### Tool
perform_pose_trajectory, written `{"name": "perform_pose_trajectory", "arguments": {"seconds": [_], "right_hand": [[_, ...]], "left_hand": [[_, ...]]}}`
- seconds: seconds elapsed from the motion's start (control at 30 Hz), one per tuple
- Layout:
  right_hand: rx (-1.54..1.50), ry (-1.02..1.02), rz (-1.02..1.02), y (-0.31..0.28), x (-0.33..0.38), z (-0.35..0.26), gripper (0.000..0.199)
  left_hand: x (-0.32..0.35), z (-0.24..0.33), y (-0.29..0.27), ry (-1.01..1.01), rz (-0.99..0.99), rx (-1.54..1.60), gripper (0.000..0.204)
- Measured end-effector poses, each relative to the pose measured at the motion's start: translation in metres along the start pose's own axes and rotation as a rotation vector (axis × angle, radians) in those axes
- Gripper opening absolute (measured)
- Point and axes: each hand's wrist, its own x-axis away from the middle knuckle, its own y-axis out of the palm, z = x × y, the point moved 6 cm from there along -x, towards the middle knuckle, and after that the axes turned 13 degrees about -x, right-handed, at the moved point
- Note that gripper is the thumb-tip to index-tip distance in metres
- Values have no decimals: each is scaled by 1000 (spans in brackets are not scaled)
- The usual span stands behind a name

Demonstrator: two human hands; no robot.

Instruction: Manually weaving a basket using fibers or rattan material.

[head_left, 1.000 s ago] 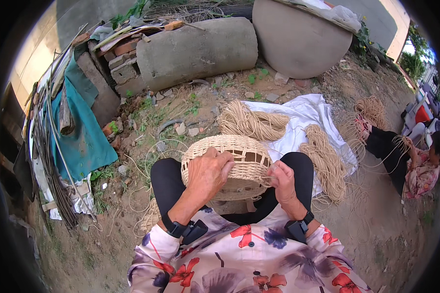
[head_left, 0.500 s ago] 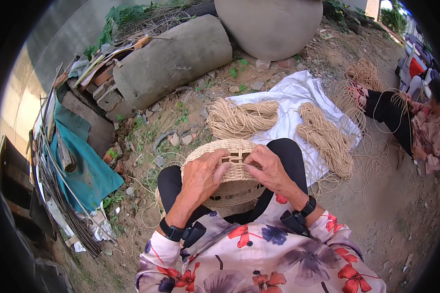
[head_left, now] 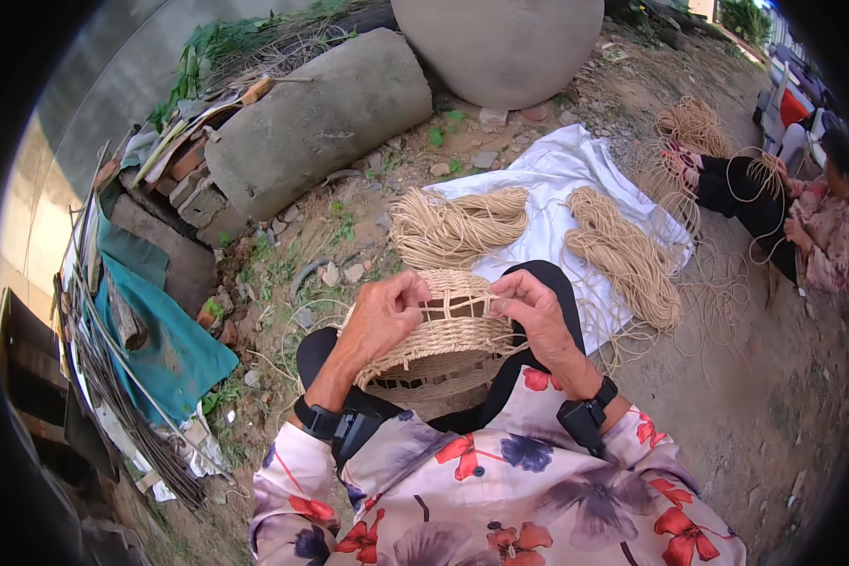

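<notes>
A half-woven straw basket (head_left: 441, 344) lies upside down on my lap, its upper rows still open ribs. My left hand (head_left: 379, 316) pinches the weave at the basket's left top. My right hand (head_left: 536, 311) pinches a strand at its right top. Both wrists wear black bands. Two bundles of pale straw rope (head_left: 457, 226) (head_left: 624, 255) lie on a white cloth (head_left: 561, 174) just beyond my knees.
A long concrete cylinder (head_left: 316, 123) and a big round stone vessel (head_left: 500, 42) stand ahead. Teal tarp (head_left: 165, 344), bricks and sticks pile up at left. Another person (head_left: 816, 222) sits at right handling rope coils (head_left: 693, 127) on the dirt ground.
Both hands have moved from the basket's sides up to its top edge, fingers now pinching the weave. The view has tilted toward the left.
</notes>
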Motion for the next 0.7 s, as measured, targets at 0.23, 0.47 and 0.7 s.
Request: {"name": "perform_pose_trajectory", "arguments": {"seconds": [0.23,0.47,0.7], "right_hand": [[136,32,-96,7,-5,10,16],[233,-26,-123,6,-5,3,16],[737,-375,-212,27,-2,-4,24]], "left_hand": [[-1,24,-8,-116,-216,22,16],[19,-7,-25,-24,-165,127,22],[47,-17,-15,-37,-146,284,22]]}}
